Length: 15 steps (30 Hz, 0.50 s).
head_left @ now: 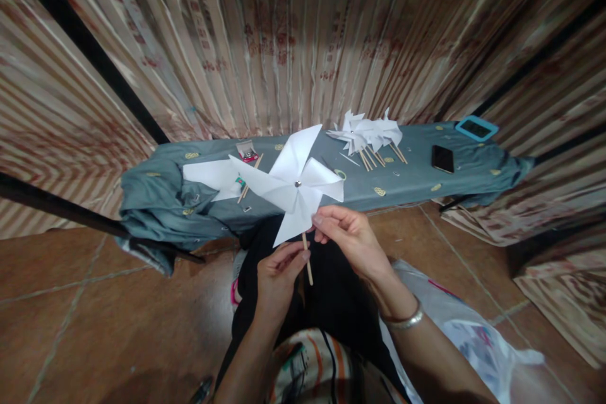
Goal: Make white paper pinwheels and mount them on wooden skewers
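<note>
A white paper pinwheel (298, 184) with a shiny pin at its centre is held up over my lap on a thin wooden stick (308, 268). Thumb and fingers of my left hand (280, 271) close around that stick just below the blades. My right hand (348, 237) pinches the edge of the lowest right part of the pinwheel; the exact spot is partly behind my fingers. Past the pinwheel, to its left, white paper (208, 175) lies on the cloth beside a few wooden sticks (250, 178) and a small red box of pins (246, 151).
Several finished pinwheels (367, 132) lie at the back of the cloth-covered bench (407, 183). A black phone (442, 158) and a blue-framed device (476, 128) are at its right. Curtains (284, 44) hang behind. A plastic bag (468, 334) sits on the floor at my right.
</note>
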Motion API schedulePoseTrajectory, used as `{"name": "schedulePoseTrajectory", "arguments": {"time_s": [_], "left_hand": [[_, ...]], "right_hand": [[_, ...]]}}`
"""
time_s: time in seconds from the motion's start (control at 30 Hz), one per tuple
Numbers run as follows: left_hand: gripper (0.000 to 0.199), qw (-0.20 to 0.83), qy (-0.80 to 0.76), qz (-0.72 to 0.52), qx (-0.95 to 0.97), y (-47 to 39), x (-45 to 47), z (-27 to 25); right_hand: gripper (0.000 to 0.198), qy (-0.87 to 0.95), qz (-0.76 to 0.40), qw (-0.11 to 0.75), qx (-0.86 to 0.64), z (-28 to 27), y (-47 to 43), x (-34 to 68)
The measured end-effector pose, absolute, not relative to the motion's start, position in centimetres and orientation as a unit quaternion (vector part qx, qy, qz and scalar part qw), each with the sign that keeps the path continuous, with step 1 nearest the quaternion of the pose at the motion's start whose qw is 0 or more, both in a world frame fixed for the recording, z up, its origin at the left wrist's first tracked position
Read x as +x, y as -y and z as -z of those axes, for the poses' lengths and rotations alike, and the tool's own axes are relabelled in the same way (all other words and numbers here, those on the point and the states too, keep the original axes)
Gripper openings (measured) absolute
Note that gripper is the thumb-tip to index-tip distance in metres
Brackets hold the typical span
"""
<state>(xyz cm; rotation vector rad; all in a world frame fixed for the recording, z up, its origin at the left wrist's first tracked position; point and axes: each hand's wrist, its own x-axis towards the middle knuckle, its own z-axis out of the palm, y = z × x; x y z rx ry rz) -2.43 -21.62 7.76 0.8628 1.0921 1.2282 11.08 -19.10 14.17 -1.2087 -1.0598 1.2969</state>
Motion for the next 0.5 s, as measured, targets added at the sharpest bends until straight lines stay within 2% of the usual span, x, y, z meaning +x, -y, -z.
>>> {"name": "schedulePoseTrajectory", "arguments": {"time_s": [0.5], "left_hand": [[0.013, 0.587, -0.456, -0.529, 0.41, 21.77, -2.67, -7.4]], "right_hand": [[0.032, 0.551, -0.453, 0.465, -0.525, -13.85, 19.74, 10.3]]}}
